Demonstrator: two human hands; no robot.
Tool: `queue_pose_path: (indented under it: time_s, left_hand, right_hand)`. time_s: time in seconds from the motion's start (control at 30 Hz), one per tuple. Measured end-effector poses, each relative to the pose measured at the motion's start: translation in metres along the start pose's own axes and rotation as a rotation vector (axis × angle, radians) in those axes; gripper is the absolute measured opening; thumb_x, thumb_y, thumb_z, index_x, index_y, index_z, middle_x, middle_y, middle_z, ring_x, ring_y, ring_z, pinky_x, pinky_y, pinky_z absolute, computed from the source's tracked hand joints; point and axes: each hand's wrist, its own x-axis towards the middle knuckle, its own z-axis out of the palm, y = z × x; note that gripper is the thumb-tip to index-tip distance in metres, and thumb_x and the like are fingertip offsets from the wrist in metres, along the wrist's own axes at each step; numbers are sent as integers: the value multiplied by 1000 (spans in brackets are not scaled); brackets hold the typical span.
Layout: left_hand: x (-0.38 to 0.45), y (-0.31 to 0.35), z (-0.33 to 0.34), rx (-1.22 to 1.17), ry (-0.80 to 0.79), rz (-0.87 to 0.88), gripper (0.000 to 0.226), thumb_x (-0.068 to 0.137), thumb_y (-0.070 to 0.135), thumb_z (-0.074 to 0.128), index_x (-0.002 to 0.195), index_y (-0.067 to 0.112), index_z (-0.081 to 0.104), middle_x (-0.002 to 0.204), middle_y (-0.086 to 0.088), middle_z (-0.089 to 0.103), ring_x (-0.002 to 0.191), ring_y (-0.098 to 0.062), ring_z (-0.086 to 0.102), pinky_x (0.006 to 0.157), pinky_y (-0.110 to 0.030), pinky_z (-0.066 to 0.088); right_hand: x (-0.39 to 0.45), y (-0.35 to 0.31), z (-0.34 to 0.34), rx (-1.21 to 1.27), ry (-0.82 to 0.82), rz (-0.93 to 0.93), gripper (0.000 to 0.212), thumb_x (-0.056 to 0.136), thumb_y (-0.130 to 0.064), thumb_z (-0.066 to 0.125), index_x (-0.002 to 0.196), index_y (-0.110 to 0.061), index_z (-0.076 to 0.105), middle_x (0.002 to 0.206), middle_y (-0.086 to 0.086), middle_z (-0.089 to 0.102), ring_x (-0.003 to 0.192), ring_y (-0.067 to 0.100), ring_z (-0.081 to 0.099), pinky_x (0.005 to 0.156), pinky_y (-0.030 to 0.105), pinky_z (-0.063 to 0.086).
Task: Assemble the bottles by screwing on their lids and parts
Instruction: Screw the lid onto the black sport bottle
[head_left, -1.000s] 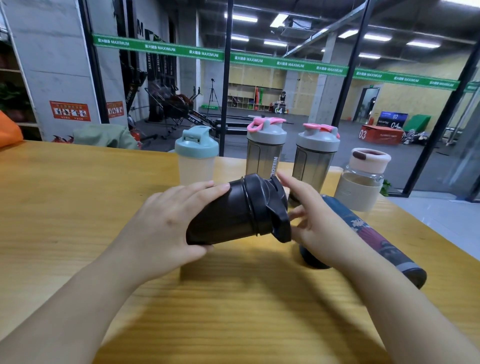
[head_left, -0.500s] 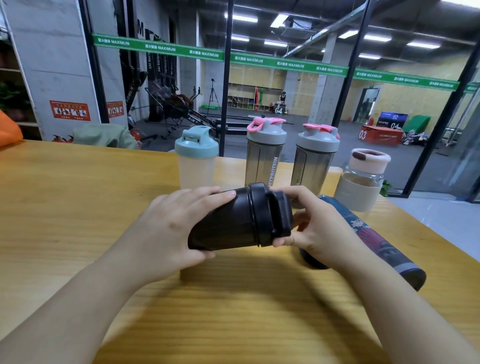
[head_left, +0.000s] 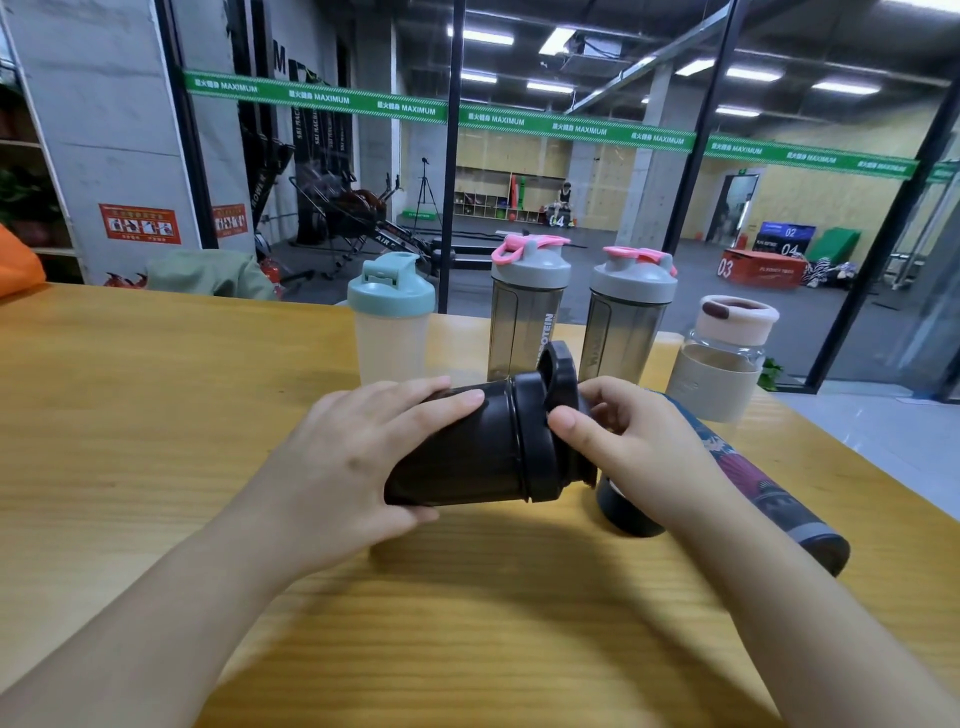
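Your left hand (head_left: 353, 457) is wrapped over the black shaker bottle (head_left: 462, 457), fingers curled across the top of its body and thumb tucked under near the base, holding it on its side just above the wooden table (head_left: 156, 415). Your right hand (head_left: 639, 447) is at the other end, thumb pressed on the rim of the black lid (head_left: 545, 441) and fingers curled round its far side, so that hand grasps the lid. The lid sits on the bottle's mouth; how far it is screwed down, you can't tell from here. Its flip cap (head_left: 558, 364) stands open, sticking up above the lid.

Just beneath your right hand there's a dark round part (head_left: 626, 512) lying on the table, mostly hidden by your wrist. Beside it, to the right, a long patterned bottle (head_left: 753, 483) lies on its side, running toward the table's right edge.

Behind the black bottle, a row stands upright along the far edge: a frosted bottle with a teal lid (head_left: 390, 322), then two smoky grey shakers with grey and pink lids, the left one (head_left: 527, 312) and the right one (head_left: 628, 317), and at the far right a glass bottle with a beige sleeve and pale lid (head_left: 722, 353). All four have their lids on.
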Motion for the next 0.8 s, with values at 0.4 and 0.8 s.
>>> queue_pose_path:
  time_s: [0.4, 0.8]
  left_hand:
    - [4, 4, -3, 60, 37, 60, 103, 54, 30, 90, 141, 33, 34, 141, 3, 47, 123, -19, 47, 91, -44, 43]
    - [-1, 4, -5, -161, -35, -95, 93, 59, 57, 63, 143, 47, 24, 130, 34, 44, 109, -1, 49, 88, -21, 40]
  right_hand:
    - [-3, -10, 4, 26, 33, 90, 59, 67, -75, 37, 79, -25, 66, 61, -16, 64, 58, -3, 59, 54, 14, 39]
    - [-9, -6, 18, 321, -152, -34, 85, 62, -50, 74, 136, -48, 33, 130, -26, 48, 113, -12, 51, 84, 8, 45]
